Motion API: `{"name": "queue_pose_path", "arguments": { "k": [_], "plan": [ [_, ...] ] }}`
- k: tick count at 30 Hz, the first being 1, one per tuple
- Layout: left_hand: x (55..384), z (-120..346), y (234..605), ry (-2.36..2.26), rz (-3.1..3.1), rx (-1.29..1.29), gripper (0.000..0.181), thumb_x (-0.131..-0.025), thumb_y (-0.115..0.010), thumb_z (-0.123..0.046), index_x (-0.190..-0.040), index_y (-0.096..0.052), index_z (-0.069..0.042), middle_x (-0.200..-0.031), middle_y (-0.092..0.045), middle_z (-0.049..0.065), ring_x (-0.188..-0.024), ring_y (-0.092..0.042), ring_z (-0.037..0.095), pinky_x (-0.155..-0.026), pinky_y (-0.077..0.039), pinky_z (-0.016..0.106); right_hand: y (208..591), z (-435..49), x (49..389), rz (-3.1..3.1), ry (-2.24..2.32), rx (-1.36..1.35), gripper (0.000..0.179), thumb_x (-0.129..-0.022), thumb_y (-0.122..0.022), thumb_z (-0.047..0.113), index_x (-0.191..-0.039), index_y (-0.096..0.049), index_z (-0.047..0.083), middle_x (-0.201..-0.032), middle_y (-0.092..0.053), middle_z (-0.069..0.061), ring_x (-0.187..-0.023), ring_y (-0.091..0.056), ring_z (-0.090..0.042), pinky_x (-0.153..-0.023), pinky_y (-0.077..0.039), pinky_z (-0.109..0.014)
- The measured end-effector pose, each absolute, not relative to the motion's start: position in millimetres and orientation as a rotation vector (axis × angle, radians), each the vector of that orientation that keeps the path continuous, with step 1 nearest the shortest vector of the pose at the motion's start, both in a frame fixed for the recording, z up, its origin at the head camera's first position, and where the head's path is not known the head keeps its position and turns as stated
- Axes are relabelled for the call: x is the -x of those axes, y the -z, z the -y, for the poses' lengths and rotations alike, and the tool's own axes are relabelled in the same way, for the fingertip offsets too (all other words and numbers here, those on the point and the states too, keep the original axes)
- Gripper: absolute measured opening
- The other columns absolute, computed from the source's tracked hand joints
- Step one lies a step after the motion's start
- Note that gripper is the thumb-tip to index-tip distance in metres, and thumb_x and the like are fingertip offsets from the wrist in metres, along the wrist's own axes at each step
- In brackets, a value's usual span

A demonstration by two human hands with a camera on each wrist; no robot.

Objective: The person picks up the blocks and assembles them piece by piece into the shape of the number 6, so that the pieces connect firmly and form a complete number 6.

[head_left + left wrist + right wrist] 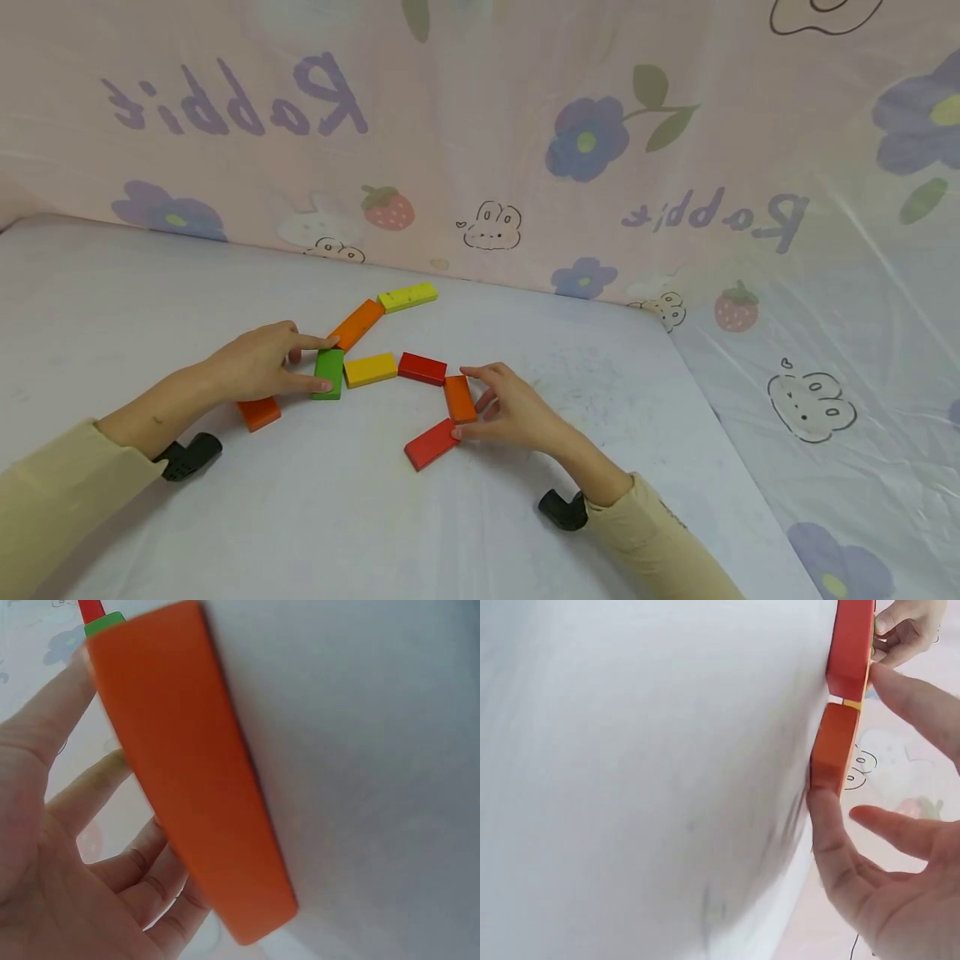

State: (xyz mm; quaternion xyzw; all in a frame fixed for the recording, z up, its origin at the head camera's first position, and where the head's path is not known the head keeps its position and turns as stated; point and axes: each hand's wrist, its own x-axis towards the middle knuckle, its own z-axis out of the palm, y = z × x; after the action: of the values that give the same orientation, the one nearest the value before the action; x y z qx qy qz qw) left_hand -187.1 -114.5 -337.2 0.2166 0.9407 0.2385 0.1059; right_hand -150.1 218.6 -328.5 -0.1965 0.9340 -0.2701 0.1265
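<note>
Pinching end edges, left hand (257, 362) grips green block (327, 372), right hand (517, 412) orange block (461, 400); white table (345, 525) stretches around them.

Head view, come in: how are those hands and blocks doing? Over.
Left hand spanning green block end to end. Right hand likewise at rightmost orange block. Left hand partly hides another orange block; no obstruction seen.

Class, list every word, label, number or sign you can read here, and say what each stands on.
"Rabbit", mirrored: patterned backdrop, upper left.
"Rabbit", mirrored, smaller: same backdrop, right of centre.
Right sleeve: dark marking, too small to read.
Blocks: no readable writing.
</note>
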Motion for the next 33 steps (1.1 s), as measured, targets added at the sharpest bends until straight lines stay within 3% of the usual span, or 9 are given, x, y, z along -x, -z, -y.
{"name": "queue_pose_path", "arguments": {
  "k": [12,33],
  "plan": [
    [187.5,114.5,335.4,-0.698,-2.763,-0.636,0.069,-0.076,-0.070,-0.049,-0.131,-0.053,-0.012,-0.089,-0.055,0.008,-0.072,-0.046,0.017,-0.057,-0.038,0.024,328.8,-213.7,150.7,-2.684,0.796,0.619,0.068,-0.075,-0.076,0.029,-0.134,-0.048,0.009,-0.125,-0.049,-0.006,-0.086,-0.054,-0.013,-0.072,-0.048,-0.022],
    [186.1,114.6,338.2,-0.759,-2.749,-0.682,0.067,-0.080,-0.067,-0.046,-0.133,-0.051,-0.010,-0.091,-0.056,0.008,-0.075,-0.047,0.017,-0.059,-0.039,0.024,328.9,-213.5,150.2,-2.652,0.795,0.644,0.072,-0.076,-0.076,0.030,-0.136,-0.045,0.005,-0.131,-0.046,-0.009,-0.089,-0.057,-0.013,-0.080,-0.049,-0.026]
  ]
}}
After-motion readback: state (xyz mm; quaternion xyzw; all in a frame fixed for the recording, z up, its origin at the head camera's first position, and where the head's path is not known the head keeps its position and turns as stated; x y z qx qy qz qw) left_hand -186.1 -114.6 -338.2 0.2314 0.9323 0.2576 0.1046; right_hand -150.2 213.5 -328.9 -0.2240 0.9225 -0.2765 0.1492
